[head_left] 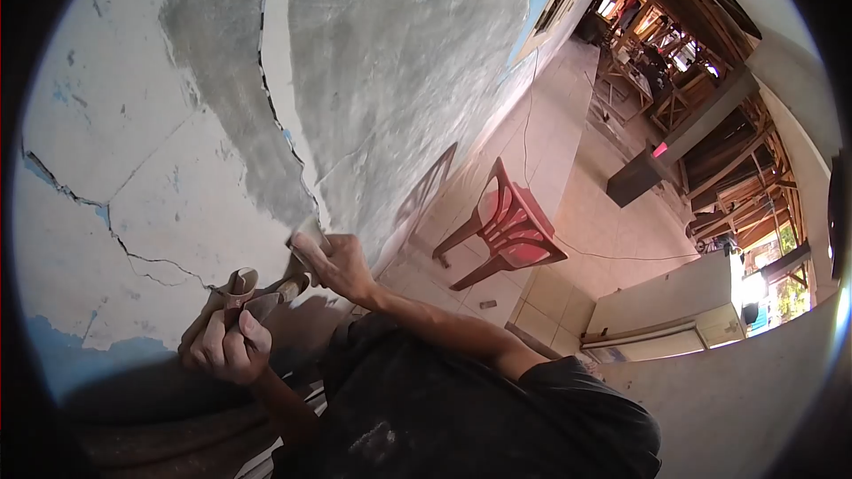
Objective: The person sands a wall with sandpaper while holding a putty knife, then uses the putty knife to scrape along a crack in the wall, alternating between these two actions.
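Note:
My left hand (226, 350) is closed on a curled tan piece (240, 284) with a dark brown part beneath it; I cannot tell its kind. Another tan, blade-like piece (291, 287) juts out between my hands. To the right, my right hand (342, 266) pinches a pale, thin flat piece (306, 235) against the wall, thumb on its near face. It sits at the lower end of a dark crack (266, 84), which runs up the wall beside a white band (280, 44). Grey coating (382, 44) covers the wall around that crack.
A second crack (111, 217) crosses the white wall at left, above peeling blue paint (89, 346). A red plastic chair (515, 222) stands on the tiled floor (541, 151) at right. A cable (621, 257) lies across the floor. Beyond are a dark post base (635, 182) and stacked timber.

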Demonstrator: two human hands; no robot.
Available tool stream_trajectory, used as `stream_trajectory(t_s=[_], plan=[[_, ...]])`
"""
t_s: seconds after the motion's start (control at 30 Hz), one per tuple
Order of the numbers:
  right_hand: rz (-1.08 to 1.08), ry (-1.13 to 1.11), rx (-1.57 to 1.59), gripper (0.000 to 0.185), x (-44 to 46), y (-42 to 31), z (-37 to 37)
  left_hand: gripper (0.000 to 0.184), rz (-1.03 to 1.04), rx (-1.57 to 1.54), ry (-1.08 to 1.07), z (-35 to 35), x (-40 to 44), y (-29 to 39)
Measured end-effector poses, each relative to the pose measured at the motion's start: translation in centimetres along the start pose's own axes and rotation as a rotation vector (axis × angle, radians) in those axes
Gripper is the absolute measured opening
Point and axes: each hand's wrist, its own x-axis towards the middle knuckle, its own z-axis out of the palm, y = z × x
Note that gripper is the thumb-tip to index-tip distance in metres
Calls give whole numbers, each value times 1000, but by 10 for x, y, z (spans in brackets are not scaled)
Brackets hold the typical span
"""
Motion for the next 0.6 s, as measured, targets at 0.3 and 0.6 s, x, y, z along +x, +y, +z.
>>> stream_trajectory(t_s=[0.3,0.6], plan=[[48,-39,-68,57,-2,25,-7,36,-6,-24,-26,-7,-1,-3],[-29,-58,-127,53,-2,10,-12,33,30,-32,47,-5,8,3]])
